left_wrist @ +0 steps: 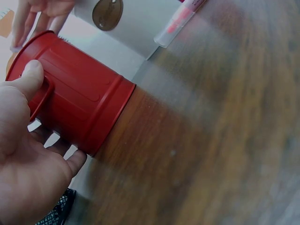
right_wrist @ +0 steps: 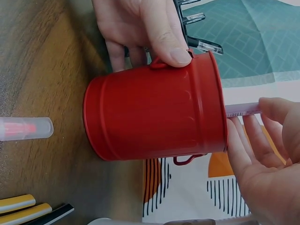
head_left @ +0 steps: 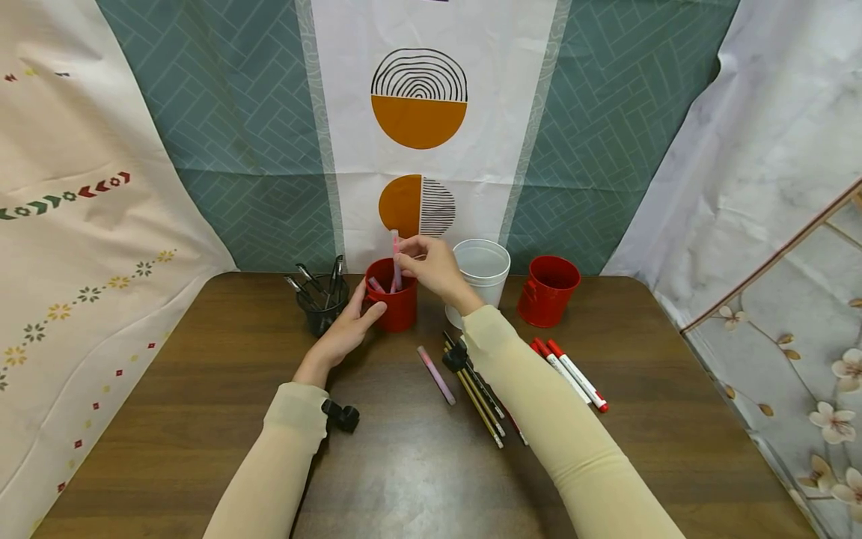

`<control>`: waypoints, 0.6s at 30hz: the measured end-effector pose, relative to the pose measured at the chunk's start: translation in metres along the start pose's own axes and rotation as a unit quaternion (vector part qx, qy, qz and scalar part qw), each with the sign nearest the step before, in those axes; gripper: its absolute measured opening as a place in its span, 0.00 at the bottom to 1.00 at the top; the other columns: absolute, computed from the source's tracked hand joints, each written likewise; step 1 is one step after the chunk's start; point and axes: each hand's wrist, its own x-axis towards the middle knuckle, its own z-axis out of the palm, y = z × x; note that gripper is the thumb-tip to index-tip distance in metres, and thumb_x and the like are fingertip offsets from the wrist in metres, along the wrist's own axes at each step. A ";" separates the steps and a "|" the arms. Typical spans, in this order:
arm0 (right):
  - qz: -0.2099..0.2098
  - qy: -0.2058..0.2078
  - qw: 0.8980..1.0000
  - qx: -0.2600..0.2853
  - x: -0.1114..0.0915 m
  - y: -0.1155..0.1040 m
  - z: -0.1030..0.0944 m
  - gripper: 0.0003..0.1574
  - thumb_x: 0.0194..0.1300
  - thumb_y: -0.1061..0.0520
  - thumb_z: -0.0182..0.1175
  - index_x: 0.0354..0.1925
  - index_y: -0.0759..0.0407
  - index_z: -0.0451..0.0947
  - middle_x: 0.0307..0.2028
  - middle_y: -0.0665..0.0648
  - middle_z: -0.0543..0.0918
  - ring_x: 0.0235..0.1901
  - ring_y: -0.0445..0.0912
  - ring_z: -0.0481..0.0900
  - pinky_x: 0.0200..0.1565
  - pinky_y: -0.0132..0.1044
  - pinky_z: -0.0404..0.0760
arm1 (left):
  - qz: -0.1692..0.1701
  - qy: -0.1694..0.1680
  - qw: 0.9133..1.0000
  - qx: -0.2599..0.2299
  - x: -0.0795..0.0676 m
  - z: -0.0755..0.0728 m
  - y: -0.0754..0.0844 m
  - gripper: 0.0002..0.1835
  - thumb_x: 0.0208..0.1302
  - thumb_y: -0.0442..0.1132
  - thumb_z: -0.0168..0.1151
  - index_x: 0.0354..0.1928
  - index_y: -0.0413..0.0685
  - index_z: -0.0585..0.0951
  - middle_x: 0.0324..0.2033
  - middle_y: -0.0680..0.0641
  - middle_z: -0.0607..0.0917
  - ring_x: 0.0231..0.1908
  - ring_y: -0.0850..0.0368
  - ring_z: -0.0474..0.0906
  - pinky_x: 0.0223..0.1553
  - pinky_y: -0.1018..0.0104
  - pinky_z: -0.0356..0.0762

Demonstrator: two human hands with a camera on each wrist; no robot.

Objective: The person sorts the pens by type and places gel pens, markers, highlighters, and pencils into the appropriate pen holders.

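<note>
My left hand (head_left: 345, 335) holds a red metal cup (head_left: 399, 311) at its left side, the thumb over the small handle and the fingers behind in the left wrist view. Over the cup's mouth, my right hand (head_left: 436, 268) pinches a pink highlighter (right_wrist: 243, 109) between thumb and fingers. Its lower end is inside the cup, hidden by the wall in the right wrist view. More pink highlighters (head_left: 376, 285) lean inside the same cup. Another pink highlighter (head_left: 436, 376) lies on the wooden table just in front.
A black mesh cup (head_left: 318, 320) with several black pens stands left of the red cup. To the right are a white cup (head_left: 497, 290) and a second red cup (head_left: 547, 299). Several pencils (head_left: 480, 398) and red-capped markers (head_left: 578, 378) lie before them, partly under my right forearm.
</note>
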 end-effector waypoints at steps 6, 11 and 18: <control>0.000 -0.001 1.000 -0.008 -0.001 -0.001 0.001 0.13 0.74 0.61 0.68 0.54 0.65 0.85 0.46 0.63 0.87 0.44 0.51 0.87 0.50 0.44 0.90 | -0.003 0.002 1.000 0.001 0.000 0.000 0.000 0.45 0.83 0.53 0.53 0.87 0.61 0.38 0.85 0.47 0.48 0.82 0.44 0.46 0.80 0.38 0.50; -0.004 -0.008 1.000 -0.011 -0.001 -0.001 0.000 0.15 0.73 0.61 0.68 0.55 0.67 0.84 0.48 0.64 0.88 0.45 0.54 0.87 0.51 0.44 0.89 | 0.001 0.002 1.000 0.006 0.000 0.000 0.000 0.44 0.84 0.52 0.53 0.87 0.61 0.37 0.85 0.46 0.48 0.83 0.42 0.46 0.80 0.37 0.49; -0.011 -0.015 1.000 -0.016 -0.002 0.000 0.000 0.16 0.73 0.63 0.67 0.57 0.69 0.83 0.50 0.65 0.88 0.49 0.61 0.88 0.50 0.41 0.89 | 0.001 0.002 1.000 0.003 0.000 -0.001 -0.001 0.45 0.84 0.51 0.53 0.87 0.60 0.36 0.85 0.44 0.47 0.82 0.40 0.46 0.80 0.36 0.49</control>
